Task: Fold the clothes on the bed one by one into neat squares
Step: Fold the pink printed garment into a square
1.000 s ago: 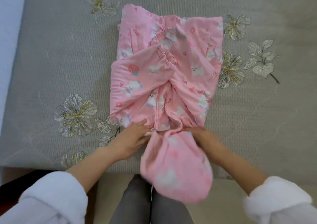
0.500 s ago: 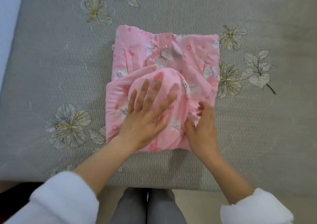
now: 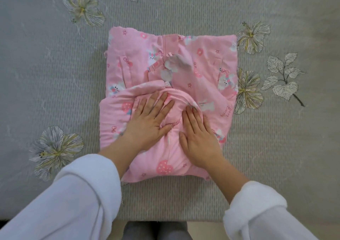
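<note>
Currently, garment location: the pink garment point(image 3: 184, 59) is lying in the middle of the bed point(image 3: 55, 92), near its front edge, folded into a roughly square bundle.
Garment print: white bunnies, small stars and red strawberries are showing on the pink cloth.
Garment layers: a rounded flap point(image 3: 165, 153) is lying folded over the near half of the bundle. The far half is showing a central placket and loose creases.
Left hand: the left hand point(image 3: 149, 125) is pressing palm down on the left part of the flap.
Left fingers: the fingers point(image 3: 159, 101) are lying straight and slightly spread, pointing away from the person and pinching nothing.
Right hand: the right hand point(image 3: 199, 140) is pressing palm down on the right part of the flap, just beside the left hand, with a narrow strip of cloth showing between the two.
Right fingers: the fingers point(image 3: 193, 116) are lying straight and close together, with their tips reaching the curved far edge of the flap.
Sleeves: white sleeves point(image 3: 82, 193) are covering both forearms and stopping short of the wrists.
Bed surface: the bed is showing a grey ribbed surface with embroidered flowers point(image 3: 55, 151) and leaves around the garment.
Lower edge: grey-clad legs point(image 3: 156, 230) are showing beyond the front edge of the bed.
</note>
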### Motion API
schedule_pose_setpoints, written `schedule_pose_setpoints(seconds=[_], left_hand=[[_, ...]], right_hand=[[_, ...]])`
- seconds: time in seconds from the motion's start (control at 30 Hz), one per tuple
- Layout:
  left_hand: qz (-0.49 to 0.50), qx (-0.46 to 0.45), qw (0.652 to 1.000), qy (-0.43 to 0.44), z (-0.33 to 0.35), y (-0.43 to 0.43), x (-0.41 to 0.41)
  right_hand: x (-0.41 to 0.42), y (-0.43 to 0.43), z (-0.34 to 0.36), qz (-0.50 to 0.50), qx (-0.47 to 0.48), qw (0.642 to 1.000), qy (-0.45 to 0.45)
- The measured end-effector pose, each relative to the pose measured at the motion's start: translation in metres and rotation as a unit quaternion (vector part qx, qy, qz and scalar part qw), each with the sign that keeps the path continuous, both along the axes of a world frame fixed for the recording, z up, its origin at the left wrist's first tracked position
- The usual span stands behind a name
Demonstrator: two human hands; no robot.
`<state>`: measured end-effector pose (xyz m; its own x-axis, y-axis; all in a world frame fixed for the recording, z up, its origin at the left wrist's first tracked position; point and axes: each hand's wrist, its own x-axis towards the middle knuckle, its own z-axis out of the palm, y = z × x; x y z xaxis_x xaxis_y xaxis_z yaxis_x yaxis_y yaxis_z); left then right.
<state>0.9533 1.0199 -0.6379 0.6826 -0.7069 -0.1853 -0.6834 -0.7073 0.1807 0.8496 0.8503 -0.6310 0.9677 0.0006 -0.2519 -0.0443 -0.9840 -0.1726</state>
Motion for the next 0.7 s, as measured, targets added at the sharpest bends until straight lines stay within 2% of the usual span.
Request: schedule_pose_setpoints(seconds=[0.23, 0.33, 0.43, 0.5, 0.57, 0.63, 0.7], left_hand=[[0.005, 0.0, 1.0, 0.015, 0.0, -0.005, 0.008], [0.003, 0.011, 0.999, 0.038, 0.005, -0.004, 0.011], [0.006, 0.011, 0.998, 0.053, 0.005, -0.004, 0.012], [0.011, 0.006, 0.998, 0.056, 0.003, -0.004, 0.013], [0.013, 0.007, 0.997, 0.073, 0.005, -0.004, 0.014], [0.008, 0.013, 0.995, 0.099, 0.008, -0.005, 0.016], [0.003, 0.025, 0.991, 0.131, 0.014, -0.005, 0.019]], right_hand=[[0.008, -0.001, -0.001, -0.007, 0.019, 1.0, 0.022], [0.009, 0.003, 0.024, -0.026, 0.006, 1.0, -0.006], [-0.013, 0.012, 0.048, 0.059, 0.05, 0.995, -0.059], [-0.037, 0.019, 0.05, 0.152, 0.069, 0.986, -0.029], [-0.051, 0.023, 0.04, 0.208, 0.011, 0.978, 0.03], [-0.051, 0.026, 0.033, 0.192, -0.038, 0.98, 0.047], [-0.041, 0.03, 0.032, 0.156, -0.036, 0.986, 0.041]])
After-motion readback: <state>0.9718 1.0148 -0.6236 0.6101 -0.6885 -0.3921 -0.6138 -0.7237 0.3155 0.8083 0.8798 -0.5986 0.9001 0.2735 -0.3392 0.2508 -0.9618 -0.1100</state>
